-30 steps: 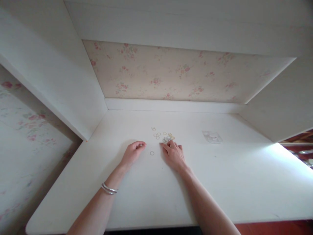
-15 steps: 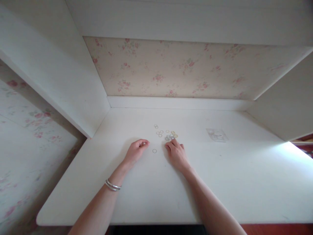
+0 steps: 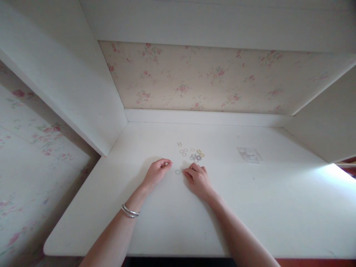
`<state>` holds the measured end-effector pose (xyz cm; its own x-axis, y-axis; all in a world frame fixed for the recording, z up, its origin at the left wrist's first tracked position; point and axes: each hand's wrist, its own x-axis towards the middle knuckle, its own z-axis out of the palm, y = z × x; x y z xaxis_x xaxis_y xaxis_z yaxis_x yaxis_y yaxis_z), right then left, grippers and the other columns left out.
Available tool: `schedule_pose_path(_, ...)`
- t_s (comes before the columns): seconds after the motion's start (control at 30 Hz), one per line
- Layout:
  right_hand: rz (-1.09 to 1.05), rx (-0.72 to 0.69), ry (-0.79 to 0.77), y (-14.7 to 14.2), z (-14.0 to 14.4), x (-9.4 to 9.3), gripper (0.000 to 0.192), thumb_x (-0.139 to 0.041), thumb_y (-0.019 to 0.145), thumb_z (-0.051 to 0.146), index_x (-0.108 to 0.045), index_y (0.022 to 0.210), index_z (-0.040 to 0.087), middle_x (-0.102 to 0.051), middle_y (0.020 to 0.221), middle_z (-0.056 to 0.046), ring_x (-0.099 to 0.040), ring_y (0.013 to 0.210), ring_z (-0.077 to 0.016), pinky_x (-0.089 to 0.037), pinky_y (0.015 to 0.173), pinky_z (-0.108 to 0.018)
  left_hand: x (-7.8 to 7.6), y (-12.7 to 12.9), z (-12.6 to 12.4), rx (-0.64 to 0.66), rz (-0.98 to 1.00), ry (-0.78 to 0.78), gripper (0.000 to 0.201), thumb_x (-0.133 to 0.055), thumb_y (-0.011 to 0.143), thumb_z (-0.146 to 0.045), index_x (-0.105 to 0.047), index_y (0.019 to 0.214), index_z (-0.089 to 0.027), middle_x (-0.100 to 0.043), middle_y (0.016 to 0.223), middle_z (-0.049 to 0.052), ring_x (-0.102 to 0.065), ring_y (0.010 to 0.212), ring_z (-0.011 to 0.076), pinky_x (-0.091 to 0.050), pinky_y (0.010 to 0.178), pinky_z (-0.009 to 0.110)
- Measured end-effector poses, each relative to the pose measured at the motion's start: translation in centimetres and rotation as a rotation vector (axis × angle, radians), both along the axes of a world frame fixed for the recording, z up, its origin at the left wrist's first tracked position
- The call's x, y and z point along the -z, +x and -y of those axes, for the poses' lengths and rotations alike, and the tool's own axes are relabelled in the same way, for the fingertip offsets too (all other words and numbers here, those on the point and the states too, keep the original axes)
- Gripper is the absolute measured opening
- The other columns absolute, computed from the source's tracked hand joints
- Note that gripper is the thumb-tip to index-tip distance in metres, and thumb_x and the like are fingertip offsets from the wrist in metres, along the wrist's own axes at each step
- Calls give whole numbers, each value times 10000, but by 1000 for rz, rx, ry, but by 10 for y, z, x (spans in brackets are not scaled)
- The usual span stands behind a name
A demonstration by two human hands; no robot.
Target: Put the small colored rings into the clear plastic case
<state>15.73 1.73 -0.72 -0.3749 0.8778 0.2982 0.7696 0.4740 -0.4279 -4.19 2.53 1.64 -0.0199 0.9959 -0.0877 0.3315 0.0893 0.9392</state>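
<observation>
A single dark ring (image 3: 178, 172) lies flat on the white desk (image 3: 172, 218) between my two hands. To its left, my left hand (image 3: 157, 172) rests on the desk, thumb and fingertips pinched together; whatever they may hold is too small to see. My right hand (image 3: 198, 180) is close on the ring's right side, its fingers bent and pinched, with the tips just short of the ring. Beyond the right hand is a loose cluster of silvery rings (image 3: 196, 157), with gold-coloured rings (image 3: 200, 153) at its right edge.
Thin pale rings (image 3: 183, 151) are scattered left of the cluster, and a pair of rings (image 3: 179, 144) lies farther back. A clear plastic bag (image 3: 249, 155) lies to the right. White panels and a flowered back wall (image 3: 191, 78) enclose the desk.
My right hand has drawn back from the ring cluster, towards me and slightly left, to beside the single ring. More of the cluster shows. My left hand stays about where it was.
</observation>
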Motion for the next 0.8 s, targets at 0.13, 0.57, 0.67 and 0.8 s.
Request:
schedule_pose_path(0.13,-56,86,12,6,-5,3,212,-466,912,255,-675,885,240,-571,822,-11,-537,783,-126,-335,763,-265,2,0,0,9,-5,-12,363,-543,769,-477,-673,905,-167,-604,677,-2,-504,610,130,-342,545,227)
schedule_pose_path(0.57,103,358,-83,28,-16,1,245,-437,912,313,-651,1027,286,-570,989,-35,-563,860,-157,-342,769,-290,3,-3,-2,45,-35,6,348,-536,777,-473,-672,905,-179,-539,627,-21,-438,554,116,-306,528,230)
schedule_pose_path(0.67,84,337,-124,28,-16,-1,242,-427,918,292,-665,954,277,-573,994,-25,-566,861,-144,-340,747,-270,5,-2,-1,26,-33,15,343,-537,777,-467,-675,902,-179,-575,669,-8,-464,584,123,-321,549,231)
schedule_pose_path(0.8,89,321,-146,28,-18,-1,240,-420,919,261,-660,912,250,-581,959,-23,-562,836,-137,-338,722,-264,5,-1,0,22,-28,15,336,-543,773,-465,-678,897,-184,-573,670,-11,-464,595,122,-320,547,227)
